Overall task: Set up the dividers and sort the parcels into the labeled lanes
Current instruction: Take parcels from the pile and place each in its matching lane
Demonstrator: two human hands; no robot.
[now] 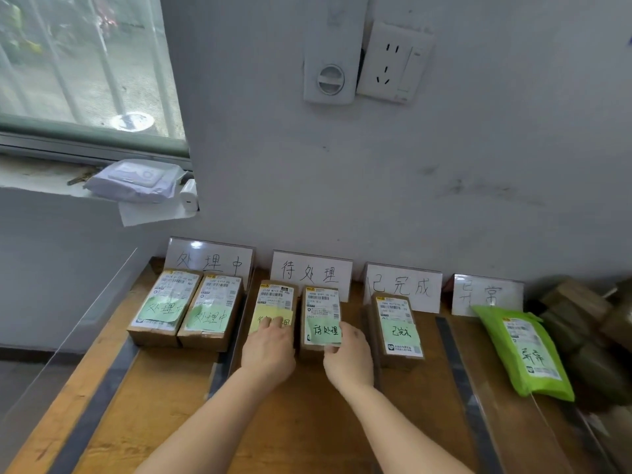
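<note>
Four white handwritten lane signs stand against the wall, the second one [311,273] above the lane where both hands work. Clear dividers [222,364] on dark bases separate the lanes. My left hand [268,347] lies on the near end of a brown box with a yellow note [275,302]. My right hand [349,354] grips the near end of the neighbouring box with a green note [321,316]. Two boxes with green notes [186,307] sit in the leftmost lane. One box [396,328] is in the third lane, a green mailer bag [523,350] in the fourth.
The wooden table [307,422] runs towards me. Brown wrapped parcels [581,323] are piled at the far right. A tall clear panel [68,336] stands along the table's left side. A white pouch [133,181] and a charger lie on the window sill.
</note>
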